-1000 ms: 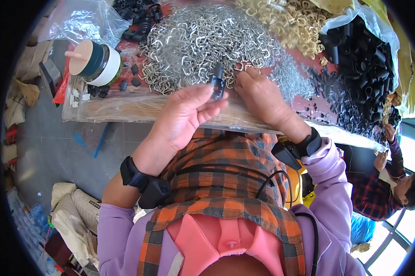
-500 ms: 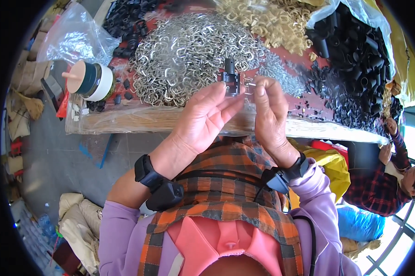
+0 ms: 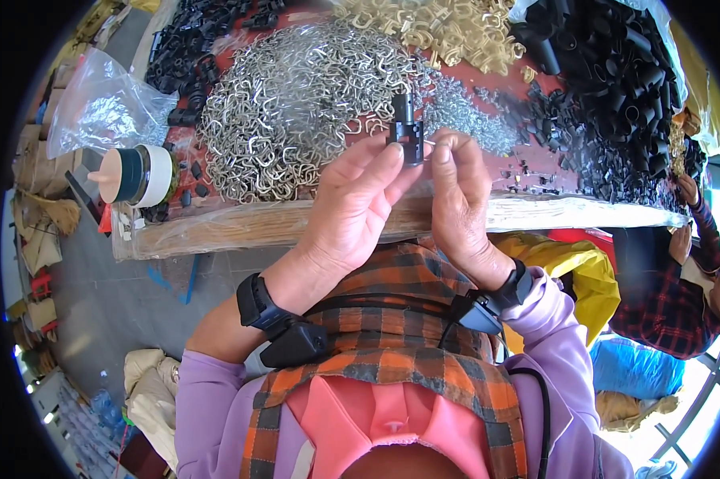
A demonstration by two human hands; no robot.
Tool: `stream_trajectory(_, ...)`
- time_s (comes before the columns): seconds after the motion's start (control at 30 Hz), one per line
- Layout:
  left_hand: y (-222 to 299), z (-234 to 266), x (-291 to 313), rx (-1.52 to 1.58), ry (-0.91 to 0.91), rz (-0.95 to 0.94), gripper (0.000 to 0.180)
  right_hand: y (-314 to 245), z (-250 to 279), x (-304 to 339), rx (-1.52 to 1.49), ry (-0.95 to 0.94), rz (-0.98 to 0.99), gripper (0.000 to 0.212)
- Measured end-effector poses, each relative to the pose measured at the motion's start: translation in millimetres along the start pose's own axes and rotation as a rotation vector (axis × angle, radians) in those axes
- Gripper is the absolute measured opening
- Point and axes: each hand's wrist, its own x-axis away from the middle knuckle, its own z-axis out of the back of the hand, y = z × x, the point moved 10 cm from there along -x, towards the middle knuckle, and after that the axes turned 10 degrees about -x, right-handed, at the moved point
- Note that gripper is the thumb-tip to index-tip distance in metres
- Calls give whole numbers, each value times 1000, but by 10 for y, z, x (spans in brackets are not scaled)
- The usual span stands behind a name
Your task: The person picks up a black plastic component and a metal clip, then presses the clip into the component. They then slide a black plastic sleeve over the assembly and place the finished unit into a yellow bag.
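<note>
Between thumb and fingers my left hand holds a small black plastic fitting upright, its tube-like end pointing away from me over the table's near edge. Close on its right, my right hand pinches a thin silvery metal pin that reaches the side of the fitting. Whether the pin sits in a hole there is too small to tell. Just beyond my hands lies a big heap of bent silver metal hooks, with a spread of small shiny screw-like pieces to its right.
Gold-coloured clips are piled at the far side, black tube parts at the right, black fittings at the far left. A jar and a clear plastic bag stand left. Another person works at the right.
The pin in my right hand has come up against the black fitting, where a small gap was before. My view has shifted slightly, so the table sits a little differently.
</note>
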Motion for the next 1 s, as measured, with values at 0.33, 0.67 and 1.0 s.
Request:
stream_trajectory(0.33,48,71,89,138,59,31,16,-98,-130,71,101,-64,168,5)
stream_trajectory(0.67,236,302,196,-28,97,-10,21,-298,-530,119,538,-417,198,6)
stream_trajectory(1.0,201,311,190,-34,63,56,18,-631,-704,210,672,-621,535,12)
